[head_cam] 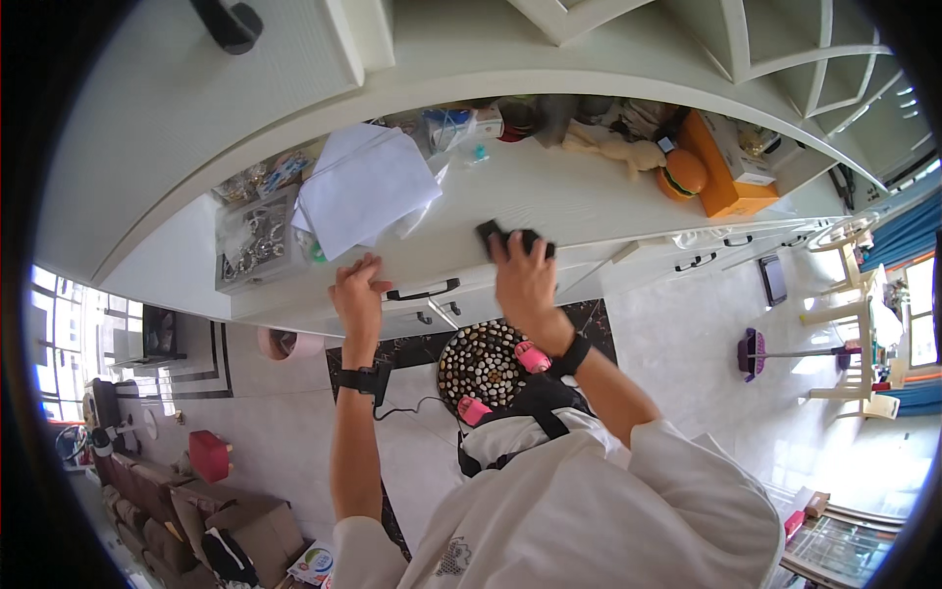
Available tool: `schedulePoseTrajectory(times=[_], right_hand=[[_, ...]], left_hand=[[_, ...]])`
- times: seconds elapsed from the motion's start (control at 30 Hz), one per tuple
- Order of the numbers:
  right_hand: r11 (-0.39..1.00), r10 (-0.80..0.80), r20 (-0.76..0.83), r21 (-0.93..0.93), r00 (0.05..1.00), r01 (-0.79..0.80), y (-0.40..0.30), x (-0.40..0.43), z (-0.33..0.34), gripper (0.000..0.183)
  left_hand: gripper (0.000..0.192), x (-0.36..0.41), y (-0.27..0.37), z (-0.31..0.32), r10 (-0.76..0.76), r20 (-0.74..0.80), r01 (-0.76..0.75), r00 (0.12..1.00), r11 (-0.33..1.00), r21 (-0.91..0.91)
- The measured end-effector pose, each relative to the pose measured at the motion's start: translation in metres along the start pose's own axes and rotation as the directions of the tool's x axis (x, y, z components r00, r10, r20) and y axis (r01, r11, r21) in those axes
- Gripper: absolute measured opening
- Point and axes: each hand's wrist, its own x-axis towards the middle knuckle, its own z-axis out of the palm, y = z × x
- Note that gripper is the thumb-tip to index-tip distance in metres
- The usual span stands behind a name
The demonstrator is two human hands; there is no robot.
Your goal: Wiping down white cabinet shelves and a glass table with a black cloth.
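Note:
My right hand (524,280) presses a black cloth (515,241) onto the white cabinet counter (471,191), near its front edge. My left hand (358,288) rests at the counter's front edge with nothing in it, to the left of a black drawer handle (423,290). Beyond the left hand lies a loose stack of white paper sheets (368,184). A clear plastic box (257,239) with small shiny items stands left of the papers. Further right on the counter are a toy hamburger (682,175), a beige plush toy (618,151) and an orange box (725,173).
White cabinets with a lattice rack (780,66) hang above the counter. Small boxes and bags line its back. Below, pink slippers (531,356) stand on a round pebble-patterned mat (482,364). A red stool (209,456) and a sofa (154,515) are at the lower left.

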Motion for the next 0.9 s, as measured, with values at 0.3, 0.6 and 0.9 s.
schedulePoseTrajectory(times=[0.3, 0.6, 0.9], right_hand=[[0.961, -0.231, -0.031, 0.147, 0.973, 0.233, -0.046, 0.004, 0.021, 0.04], [0.984, 0.086, -0.087, -0.147, 0.992, -0.098, 0.023, 0.028, 0.013, 0.043], [0.951, -0.16, -0.073, 0.256, 0.984, 0.174, -0.085, -0.006, 0.002, 0.047]], left_hand=[[0.043, 0.0, -0.01, 0.001, 0.034, -0.025, -0.035, 0.999, 0.999, -0.033], [0.052, 0.004, -0.005, -0.028, 0.08, 0.143, -0.07, 0.987, 0.995, -0.07], [0.044, -0.004, -0.019, -0.034, 0.232, 0.03, -0.226, 0.972, 0.967, -0.121]])
